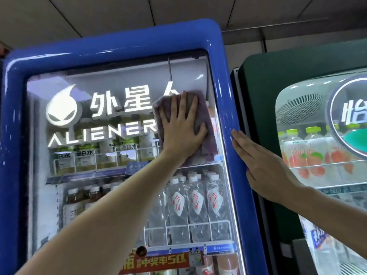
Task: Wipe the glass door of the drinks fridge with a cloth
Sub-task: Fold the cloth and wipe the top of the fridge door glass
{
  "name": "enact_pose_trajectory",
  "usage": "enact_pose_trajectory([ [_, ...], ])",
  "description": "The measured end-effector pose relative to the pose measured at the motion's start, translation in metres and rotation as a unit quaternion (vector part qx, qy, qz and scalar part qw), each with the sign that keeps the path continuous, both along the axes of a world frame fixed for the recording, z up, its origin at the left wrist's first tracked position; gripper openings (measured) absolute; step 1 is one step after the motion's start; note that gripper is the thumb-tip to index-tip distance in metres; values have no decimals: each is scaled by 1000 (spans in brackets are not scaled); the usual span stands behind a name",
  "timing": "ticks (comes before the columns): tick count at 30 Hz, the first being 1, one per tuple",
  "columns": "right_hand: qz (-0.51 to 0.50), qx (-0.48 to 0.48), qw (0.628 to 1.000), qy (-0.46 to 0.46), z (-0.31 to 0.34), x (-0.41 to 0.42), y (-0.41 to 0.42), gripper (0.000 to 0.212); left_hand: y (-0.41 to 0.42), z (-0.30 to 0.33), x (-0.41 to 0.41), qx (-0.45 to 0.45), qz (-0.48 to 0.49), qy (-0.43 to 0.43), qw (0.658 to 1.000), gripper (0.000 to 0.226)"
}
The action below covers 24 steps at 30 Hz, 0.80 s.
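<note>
the left hand (181, 127) lay flat with fingers spread, pressing a purple cloth (206, 139) against the upper right part of the glass door (103, 92) of the blue fridge (222, 80). the right hand (264, 163), fingers straight and together, rested on the door's right blue edge, holding nothing. water bottles (194, 205) stood on a shelf behind the glass below the cloth.

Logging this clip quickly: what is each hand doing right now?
Left hand: open, flat fingers pressing the cloth against the glass door.
Right hand: open, flat against the blue door frame, holding nothing.
</note>
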State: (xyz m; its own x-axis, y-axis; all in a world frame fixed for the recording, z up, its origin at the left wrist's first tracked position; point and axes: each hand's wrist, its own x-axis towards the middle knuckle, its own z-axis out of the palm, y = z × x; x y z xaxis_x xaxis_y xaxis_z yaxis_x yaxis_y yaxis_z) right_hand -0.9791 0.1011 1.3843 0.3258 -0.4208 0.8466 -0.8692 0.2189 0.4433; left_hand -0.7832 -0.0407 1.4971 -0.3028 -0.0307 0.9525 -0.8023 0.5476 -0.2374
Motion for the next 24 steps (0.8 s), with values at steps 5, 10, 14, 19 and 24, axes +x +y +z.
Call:
enact_pose_trajectory([
  [5, 29, 25, 999, -24, -3, -1, -2, 79, 5, 12, -15, -4, 8, -5, 1000, 81],
  [10, 109, 31, 990, -88, -3, 5, 0, 79, 9, -13, -20, -37, 9, -74, 997, 78],
  [14, 128, 36, 985, -114, -2, 7, 3, 80, 11, -52, -21, -28, -1, -83, 996, 78],
  [19, 160, 54, 972, -164, -1, 16, 8, 79, 13, -117, -22, -17, -19, -83, 996, 79],
  [24, 158, 51, 968, -191, -4, 22, 5, 78, 17, -180, -28, 20, -35, -70, 997, 79],
])
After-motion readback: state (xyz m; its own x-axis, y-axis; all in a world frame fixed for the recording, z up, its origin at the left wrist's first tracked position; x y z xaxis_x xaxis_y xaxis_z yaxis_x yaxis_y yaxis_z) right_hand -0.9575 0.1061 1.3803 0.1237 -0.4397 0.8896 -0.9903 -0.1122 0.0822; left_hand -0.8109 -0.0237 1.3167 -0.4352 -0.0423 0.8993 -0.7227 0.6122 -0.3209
